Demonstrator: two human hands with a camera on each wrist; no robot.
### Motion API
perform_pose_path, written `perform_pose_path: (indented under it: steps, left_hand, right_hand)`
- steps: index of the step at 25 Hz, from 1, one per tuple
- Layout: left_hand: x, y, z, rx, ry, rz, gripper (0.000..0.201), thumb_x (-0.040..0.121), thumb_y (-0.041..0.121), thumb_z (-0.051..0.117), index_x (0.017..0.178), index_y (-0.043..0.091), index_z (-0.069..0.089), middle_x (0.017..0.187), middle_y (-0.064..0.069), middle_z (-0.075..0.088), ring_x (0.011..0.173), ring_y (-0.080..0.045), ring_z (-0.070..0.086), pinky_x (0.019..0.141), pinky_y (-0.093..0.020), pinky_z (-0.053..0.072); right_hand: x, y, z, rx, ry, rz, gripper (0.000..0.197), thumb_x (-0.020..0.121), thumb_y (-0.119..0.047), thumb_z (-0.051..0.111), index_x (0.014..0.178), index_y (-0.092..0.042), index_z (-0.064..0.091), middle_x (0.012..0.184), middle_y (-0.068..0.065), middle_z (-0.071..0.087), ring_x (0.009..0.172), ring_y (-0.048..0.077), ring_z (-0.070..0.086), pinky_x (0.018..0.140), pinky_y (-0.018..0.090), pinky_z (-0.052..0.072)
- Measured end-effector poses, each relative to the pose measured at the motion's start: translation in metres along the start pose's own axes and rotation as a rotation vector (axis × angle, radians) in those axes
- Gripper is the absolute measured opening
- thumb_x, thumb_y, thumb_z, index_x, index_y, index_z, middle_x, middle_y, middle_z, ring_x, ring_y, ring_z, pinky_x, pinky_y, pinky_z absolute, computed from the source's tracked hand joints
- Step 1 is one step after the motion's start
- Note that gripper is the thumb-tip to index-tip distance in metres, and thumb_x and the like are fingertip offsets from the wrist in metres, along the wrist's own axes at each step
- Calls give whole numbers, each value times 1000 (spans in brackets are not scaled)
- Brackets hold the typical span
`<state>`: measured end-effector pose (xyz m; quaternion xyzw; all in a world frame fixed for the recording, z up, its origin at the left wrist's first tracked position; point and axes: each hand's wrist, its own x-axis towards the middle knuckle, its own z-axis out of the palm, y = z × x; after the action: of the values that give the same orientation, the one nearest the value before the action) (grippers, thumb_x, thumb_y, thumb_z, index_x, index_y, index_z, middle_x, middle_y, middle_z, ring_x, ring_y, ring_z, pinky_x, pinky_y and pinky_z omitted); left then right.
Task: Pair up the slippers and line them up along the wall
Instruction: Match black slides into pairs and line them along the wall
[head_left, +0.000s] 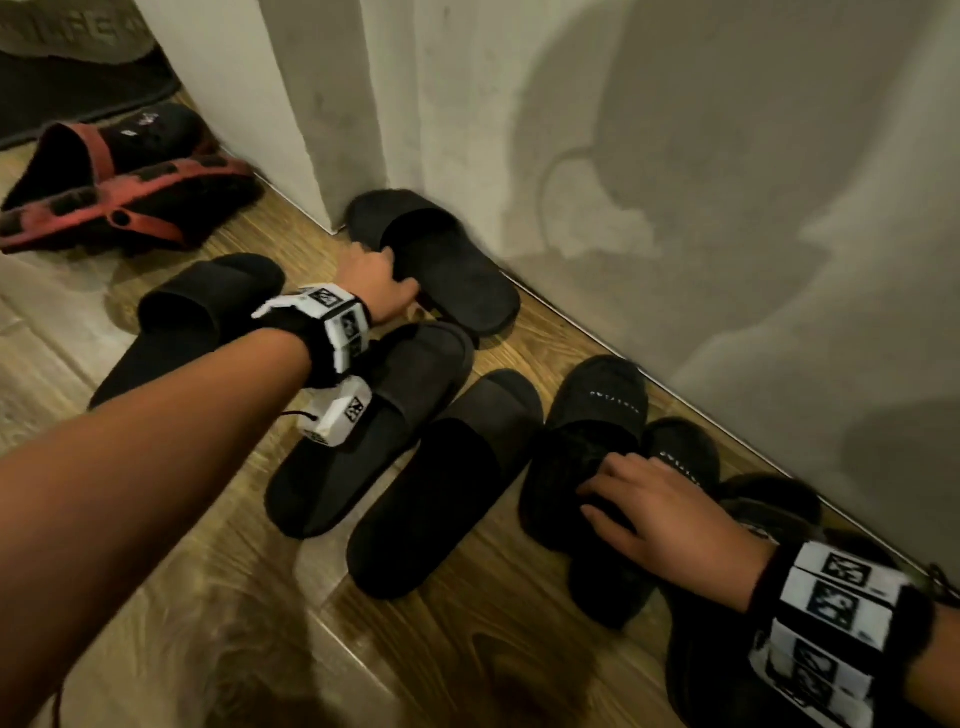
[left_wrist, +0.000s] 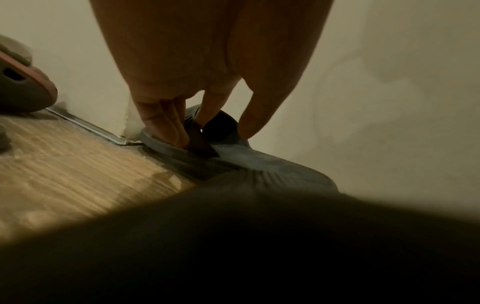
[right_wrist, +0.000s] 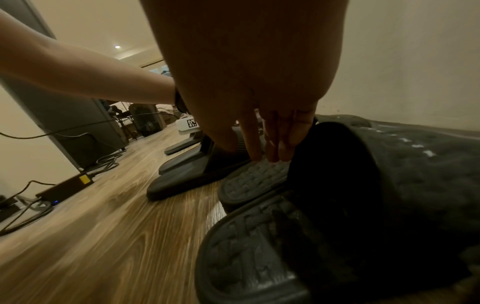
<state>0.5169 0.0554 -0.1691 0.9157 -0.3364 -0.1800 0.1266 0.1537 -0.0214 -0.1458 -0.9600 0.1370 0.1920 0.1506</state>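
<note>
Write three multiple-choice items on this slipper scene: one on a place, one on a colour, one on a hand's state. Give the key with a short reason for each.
1. Where does the black slide slipper held by the left hand lie?
A. against the wall by the corner
B. on the dark mat
C. stacked on the red pair

2. What colour trims the two furry slippers at the far left?
A. white
B. red
C. yellow

3. What is the right hand doing?
A. hanging idle above the floor
B. pressing flat on bare floor
C. resting its fingers on a fuzzy black slipper

Key: 1 A, its toe sits at the foot of the wall beside the corner; 2 B, red straps and edges show in the head view; 3 C, the fingers lie on the slipper's upper.
</note>
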Motion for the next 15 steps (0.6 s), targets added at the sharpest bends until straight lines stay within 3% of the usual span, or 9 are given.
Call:
perform_pose_path:
  steps: [4,7,9,12,13,15]
  left_hand:
    - [-16,-11,-30,-169,51,42,54,93,30,56,134,-3,48,129,-28,57,122,-38,53,102,-39,41]
    - [-28,-17,-50,-204,66,48,63,91,32,59,144,4,40,129,-25,59,120,-34,57,103,-35,41]
    - [-34,-22,-58,-244,60,63,65,90,32,59,146,7,37,132,-21,58,120,-32,58,104,-33,41]
    - [-39,-27,-66,-346,83,123,54,90,29,61,136,5,49,121,-16,65,112,-30,63,99,-33,45]
    - [-40,-30,-69,-418,95,123,51,89,26,62,134,4,51,119,-14,65,110,-28,64,100,-34,46]
    - [-44,-30,-78,-591,124,106,52,89,21,63,136,3,50,131,-11,58,117,-26,60,109,-36,43]
  right_hand:
    - [-3,6,-2,-6,88,33,31,95,-50,38,97,-29,61,92,-8,57,87,11,57,75,30,47]
    - [-9,15,3,-69,-8,147,44,95,-58,31,81,-25,58,82,-5,65,78,15,65,64,31,50]
    - [-12,19,7,-111,-52,175,44,94,-61,31,82,-26,55,87,-4,67,81,17,67,64,31,50]
    - [-7,27,2,-204,-35,178,39,93,-60,33,89,-28,53,99,-5,66,90,17,67,67,32,50]
    - [-5,30,0,-209,-40,180,38,93,-59,34,91,-27,54,99,-5,67,91,18,67,68,33,51]
    - [0,31,-4,-188,-52,173,38,93,-59,34,91,-27,54,97,-4,69,90,18,67,67,33,51]
